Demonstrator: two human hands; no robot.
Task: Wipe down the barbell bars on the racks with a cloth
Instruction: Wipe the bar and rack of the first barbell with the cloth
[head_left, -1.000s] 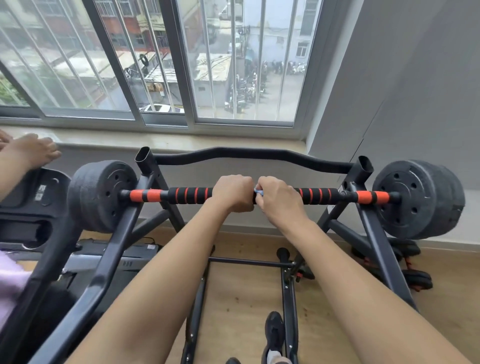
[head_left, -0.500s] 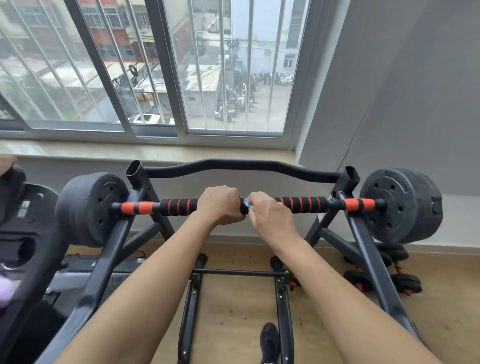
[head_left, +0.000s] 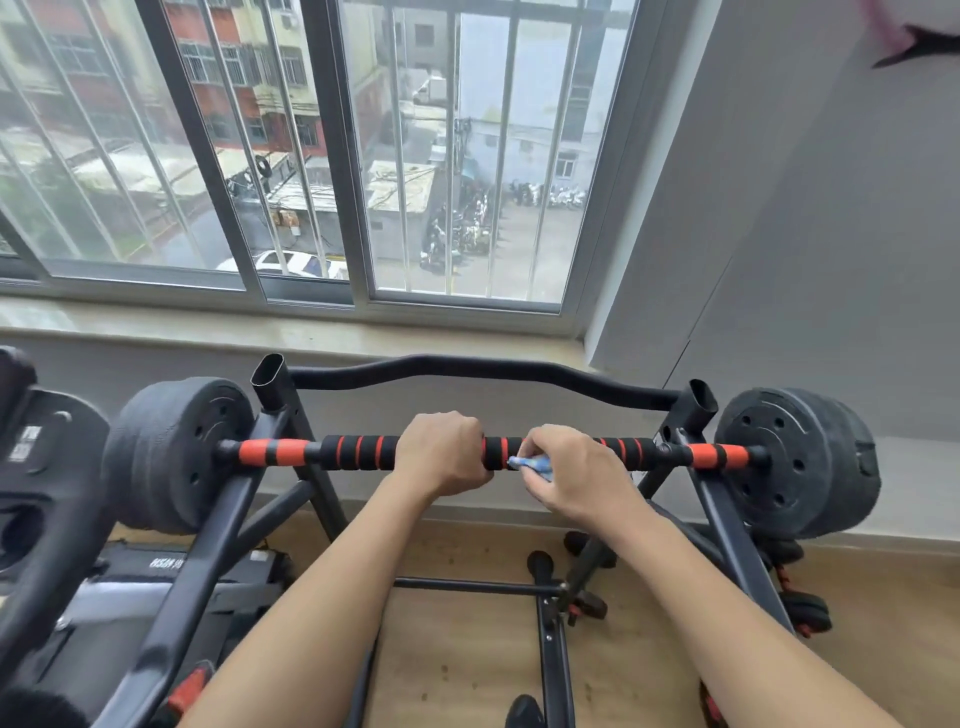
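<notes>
- Grey daylight from a barred window (head_left: 332, 156) falls on a corner home gym with a wood floor (head_left: 467, 665).
- One barbell bar (head_left: 358, 452), sleeved in black-and-orange foam, lies across a dark steel rack (head_left: 291, 415) near the window wall.
- A person's left hand (head_left: 441, 454) wraps its fingers round the bar at mid-length, steadying it.
- Just to its right, the right hand (head_left: 576, 475) curls its fingers over a small blue-and-white cloth (head_left: 530, 461), pressing it against the foam.
- Judging by the cloth's place near the centre, wiping is under way; the striped foam to either side and both orange ends appear to remain, though no cleaned stretch can be told apart.
- Counted: one barbell, one cloth, two hands, two plate stacks, left (head_left: 176, 457) and right (head_left: 795, 462), and one curved crossbar (head_left: 467, 368) on the rack's far side.
</notes>
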